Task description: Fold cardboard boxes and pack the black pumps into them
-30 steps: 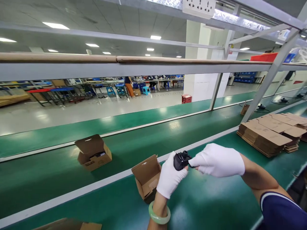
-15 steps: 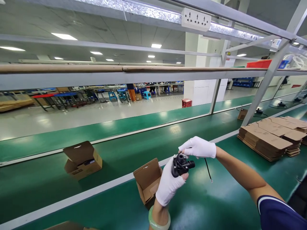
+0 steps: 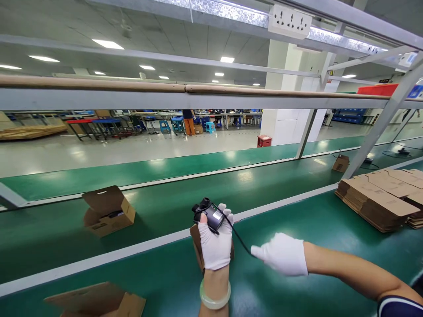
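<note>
My left hand [image 3: 216, 242], in a white glove with a green bangle at the wrist, grips a small black pump [image 3: 214, 219]. The pump has stubby ports at its left end and a white label on its body. From it a black cable [image 3: 240, 240] runs down to the right. My right hand [image 3: 279, 254], also gloved and slightly blurred, is closed on the cable's far part at the fingertips. Behind and below my left hand stands an open cardboard box [image 3: 196, 246], mostly hidden by the hand.
Another open box [image 3: 114, 220] with something dark inside stands on the green belt at left. A further open box [image 3: 99, 301] is cut off at the bottom edge. Stacks of flat cartons [image 3: 376, 202] lie at right, beside a slanted metal post [image 3: 380, 127].
The pump has turned over in my left hand and moved left, over the box. My right hand has left the pump, moving down and right, and now draws the cable out. The view has shifted slightly.
</note>
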Demonstrator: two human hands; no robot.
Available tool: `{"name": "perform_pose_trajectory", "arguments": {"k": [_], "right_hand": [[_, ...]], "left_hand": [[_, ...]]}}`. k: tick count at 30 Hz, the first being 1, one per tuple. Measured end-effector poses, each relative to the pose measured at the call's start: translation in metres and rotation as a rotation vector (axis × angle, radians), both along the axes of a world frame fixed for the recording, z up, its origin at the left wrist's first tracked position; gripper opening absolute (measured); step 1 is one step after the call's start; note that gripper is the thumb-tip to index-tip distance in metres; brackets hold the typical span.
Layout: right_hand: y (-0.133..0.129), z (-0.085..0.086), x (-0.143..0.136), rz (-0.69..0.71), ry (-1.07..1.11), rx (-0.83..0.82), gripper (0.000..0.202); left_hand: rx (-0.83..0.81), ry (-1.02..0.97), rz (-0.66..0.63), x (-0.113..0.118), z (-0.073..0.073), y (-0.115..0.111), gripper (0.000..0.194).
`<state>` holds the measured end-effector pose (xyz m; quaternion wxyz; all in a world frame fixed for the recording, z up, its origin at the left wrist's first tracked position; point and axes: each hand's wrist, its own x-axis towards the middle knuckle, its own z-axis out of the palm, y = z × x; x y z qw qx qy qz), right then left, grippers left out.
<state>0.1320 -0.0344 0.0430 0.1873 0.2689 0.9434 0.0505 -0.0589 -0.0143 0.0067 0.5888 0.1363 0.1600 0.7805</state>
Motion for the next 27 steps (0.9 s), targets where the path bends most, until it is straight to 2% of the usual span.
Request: {"name": "perform_pose_trajectory", "arguments": {"k": [2,5,8,10,11,13,15,17,19,21,24,27], "right_hand": [[-0.017,0.01,-0.003,0.123,-0.096,-0.06,0.048],[-0.031,0.048,0.0,0.247,0.038,-0.042,0.033],[-0.02,0.09,0.004,0.279,0.326,0.182,0.014],[0.001,0.106,0.003,0.246,0.511,0.33,0.016],[0.015,0.109,0.001,0.223,0.598,0.357,0.019],[0.045,0.104,-0.004,0.172,0.755,0.278,0.019],[0.07,0.088,-0.008,0.103,0.889,0.04,0.016],[0.081,0.069,-0.009,-0.001,1.006,-0.206,0.018],[0.079,0.051,-0.007,-0.12,1.097,-0.367,0.027],[0.068,0.039,-0.005,-0.197,1.142,-0.421,0.034],[0.054,0.033,-0.007,-0.26,1.189,-0.502,0.036],[0.052,0.033,-0.017,-0.355,1.306,-0.733,0.034]], "left_hand": [[0.013,0.135,0.114,0.001,-0.005,0.001,0.042],[0.048,0.349,0.217,0.009,-0.009,0.001,0.046],[0.124,0.55,0.118,0.018,-0.006,-0.003,0.068],[0.19,0.652,-0.028,0.024,-0.003,-0.007,0.085],[0.226,0.693,-0.103,0.027,-0.001,-0.01,0.092],[0.293,0.754,-0.232,0.031,0.0,-0.014,0.1],[0.342,0.784,-0.3,0.033,-0.001,-0.016,0.1],[0.358,0.785,-0.288,0.032,-0.004,-0.016,0.097],[0.35,0.771,-0.215,0.029,-0.008,-0.014,0.088],[0.317,0.76,-0.111,0.029,-0.01,-0.011,0.074],[0.266,0.762,0.021,0.034,-0.009,-0.007,0.062],[0.238,0.772,0.074,0.038,-0.005,-0.009,0.065]]}}
